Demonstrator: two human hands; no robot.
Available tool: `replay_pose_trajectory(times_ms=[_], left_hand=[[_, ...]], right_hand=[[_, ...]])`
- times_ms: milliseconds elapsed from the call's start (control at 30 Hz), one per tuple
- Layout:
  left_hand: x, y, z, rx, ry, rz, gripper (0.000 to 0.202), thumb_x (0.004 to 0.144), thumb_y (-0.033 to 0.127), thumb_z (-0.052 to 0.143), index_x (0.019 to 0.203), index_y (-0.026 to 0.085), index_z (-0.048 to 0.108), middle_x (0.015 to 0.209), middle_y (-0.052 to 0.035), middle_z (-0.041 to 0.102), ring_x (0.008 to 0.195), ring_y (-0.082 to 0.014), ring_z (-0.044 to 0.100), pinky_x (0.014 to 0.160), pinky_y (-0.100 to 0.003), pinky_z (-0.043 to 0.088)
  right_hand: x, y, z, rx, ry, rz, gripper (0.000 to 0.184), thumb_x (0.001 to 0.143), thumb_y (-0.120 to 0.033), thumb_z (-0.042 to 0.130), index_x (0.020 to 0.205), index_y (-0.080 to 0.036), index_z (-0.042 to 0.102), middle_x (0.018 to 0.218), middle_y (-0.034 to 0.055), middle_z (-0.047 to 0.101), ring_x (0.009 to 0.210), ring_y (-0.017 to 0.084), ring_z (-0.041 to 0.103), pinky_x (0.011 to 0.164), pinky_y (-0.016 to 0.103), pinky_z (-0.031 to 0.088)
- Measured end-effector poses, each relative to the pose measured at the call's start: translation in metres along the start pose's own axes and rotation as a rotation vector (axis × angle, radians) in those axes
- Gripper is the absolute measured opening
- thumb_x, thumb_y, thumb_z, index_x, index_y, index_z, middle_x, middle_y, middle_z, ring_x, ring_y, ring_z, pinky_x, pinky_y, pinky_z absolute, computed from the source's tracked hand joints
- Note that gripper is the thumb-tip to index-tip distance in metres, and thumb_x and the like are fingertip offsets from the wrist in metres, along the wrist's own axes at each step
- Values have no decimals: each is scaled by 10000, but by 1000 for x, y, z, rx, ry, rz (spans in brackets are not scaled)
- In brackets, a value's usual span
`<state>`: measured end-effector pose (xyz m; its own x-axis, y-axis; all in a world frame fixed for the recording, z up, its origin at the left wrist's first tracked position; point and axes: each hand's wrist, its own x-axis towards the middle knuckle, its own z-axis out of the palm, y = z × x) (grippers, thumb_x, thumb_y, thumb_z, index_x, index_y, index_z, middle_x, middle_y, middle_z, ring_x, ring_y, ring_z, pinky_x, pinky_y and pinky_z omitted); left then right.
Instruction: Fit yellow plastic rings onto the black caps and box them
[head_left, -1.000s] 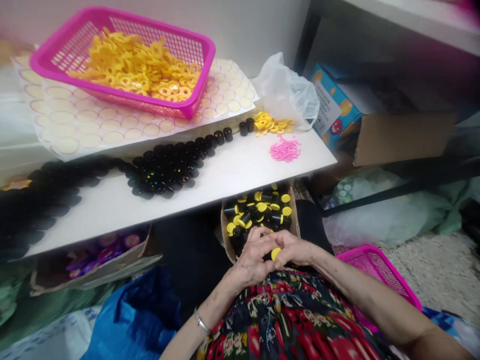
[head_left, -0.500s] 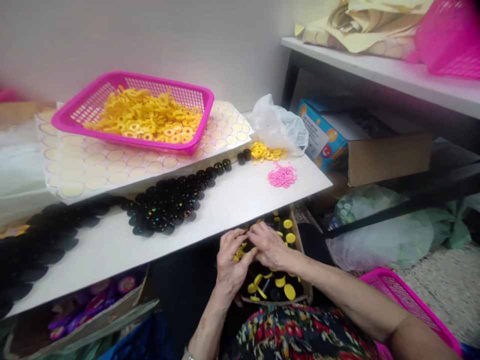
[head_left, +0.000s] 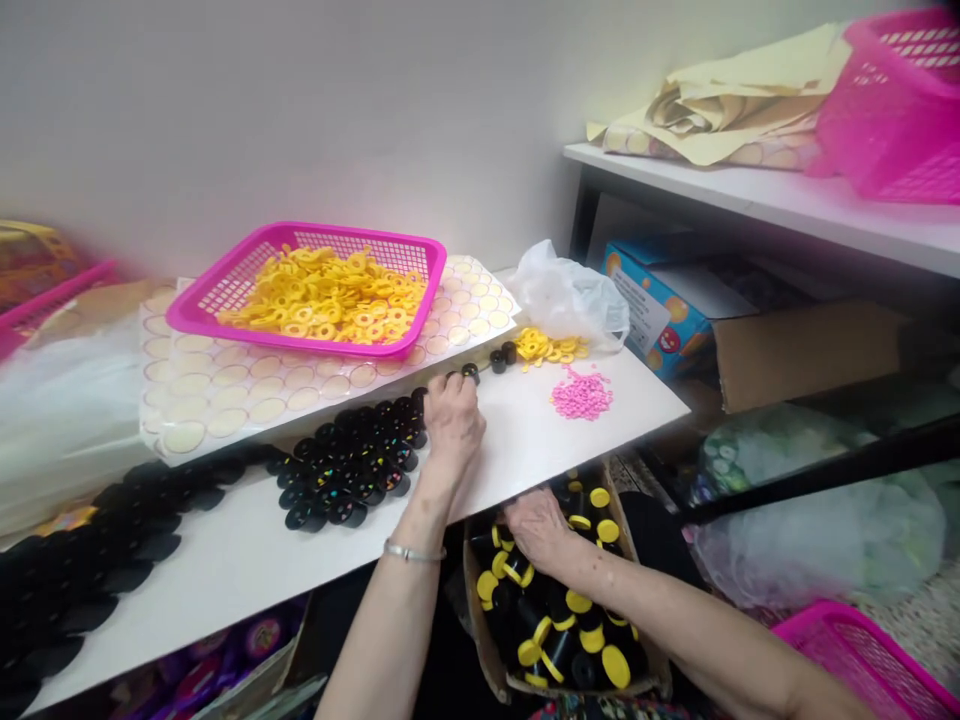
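Note:
My left hand point(head_left: 454, 420) is over the white table, at the right end of a cluster of small black round pots point(head_left: 352, 460). Its fingers are curled closed, and what they hold is hidden behind the hand. Some pots have tiny coloured bits on top. My right hand point(head_left: 536, 530) reaches down into a cardboard box point(head_left: 491, 650) below the table edge, its fingertips out of sight among the contents. Inside the box lie many black containers with yellow lids point(head_left: 615, 665), tumbled at different angles.
A pink basket point(head_left: 409, 345) of yellow ring-shaped pieces sits on circle-printed sheets point(head_left: 274, 395). Small yellow pieces point(head_left: 551, 347) and a pink pile point(head_left: 583, 396) lie on the table point(head_left: 517, 450) near a plastic bag point(head_left: 574, 295). A shelf point(head_left: 750, 195) is at right.
My hands were together above the box and have parted. The left moved up and left to the pots on the table; the right went down into the box. The view has shifted.

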<state>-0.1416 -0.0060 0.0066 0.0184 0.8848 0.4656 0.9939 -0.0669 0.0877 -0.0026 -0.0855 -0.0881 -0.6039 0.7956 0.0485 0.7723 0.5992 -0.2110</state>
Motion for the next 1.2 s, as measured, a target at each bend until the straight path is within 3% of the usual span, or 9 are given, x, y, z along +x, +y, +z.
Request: replay_pose_trajectory(times_ms=[133, 267, 333, 500, 567, 667, 900, 1033, 1200], left_hand=[[45, 5, 20, 169, -206, 107, 265, 770, 70, 389, 934, 109, 593, 951, -185, 585, 990, -321, 453, 749, -424, 353], [58, -1, 40, 192, -252, 147, 281, 769, 45, 354, 912, 69, 596, 898, -205, 580, 952, -336, 463, 741, -430, 328], [60, -4, 43, 187, -244, 167, 276, 754, 47, 368, 890, 81, 605, 881, -199, 588, 947, -339, 457, 727, -427, 324], [56, 1, 28, 99, -230, 157, 187, 730, 140, 447, 768, 158, 629, 834, -143, 612, 944, -324, 448, 700, -407, 332], [49, 7, 22, -17, -287, 166, 143, 705, 192, 491, 717, 181, 633, 812, -111, 617, 922, -300, 460, 687, -381, 346], [34, 16, 20, -251, -420, 145, 145, 645, 222, 533, 713, 203, 660, 770, -69, 622, 855, -255, 487, 670, -339, 374], [-2, 21, 35, -661, -393, -184, 364, 552, 228, 604, 903, 182, 688, 850, -39, 657, 774, -204, 565, 708, -315, 446], [-18, 20, 47, -863, -360, -289, 318, 575, 251, 636, 883, 184, 680, 837, -22, 668, 783, -188, 590, 740, -305, 453], [-26, 22, 53, -902, -262, -300, 299, 579, 292, 679, 864, 199, 680, 857, -20, 664, 855, -202, 574, 800, -332, 439]], right_hand=[[-11, -2, -10, 19, 56, 8, 227, 822, -326, 575, 918, -128, 630, 865, 113, 640, 864, 251, 576, 743, 371, 437], [-34, 11, -33, 13, 211, -140, 101, 845, -186, 493, 861, -145, 584, 773, 55, 589, 683, 168, 526, 567, 273, 388], [-35, 37, -47, 45, 334, -131, 204, 827, -74, 406, 739, -164, 567, 658, 27, 537, 589, 139, 466, 534, 257, 350], [2, 148, -86, 121, 612, 399, 250, 803, -91, 391, 776, -161, 630, 781, 73, 586, 771, 172, 530, 667, 265, 392], [19, 187, -95, 232, 581, 522, 205, 792, -164, 451, 782, -164, 656, 813, 65, 616, 774, 168, 551, 684, 262, 405], [36, 217, -99, 339, 438, 531, 167, 747, -229, 523, 760, -180, 682, 823, 40, 658, 784, 162, 572, 702, 252, 408], [40, 221, -96, 197, 300, 540, 150, 702, -209, 529, 749, -187, 669, 776, 35, 662, 735, 163, 561, 658, 248, 380], [32, 226, -97, 129, 323, 398, 165, 738, -164, 480, 761, -166, 643, 764, 40, 636, 724, 150, 548, 662, 240, 373], [18, 227, -98, -29, 275, 202, 232, 785, -99, 417, 711, -156, 629, 778, 62, 595, 753, 150, 521, 683, 242, 365]])
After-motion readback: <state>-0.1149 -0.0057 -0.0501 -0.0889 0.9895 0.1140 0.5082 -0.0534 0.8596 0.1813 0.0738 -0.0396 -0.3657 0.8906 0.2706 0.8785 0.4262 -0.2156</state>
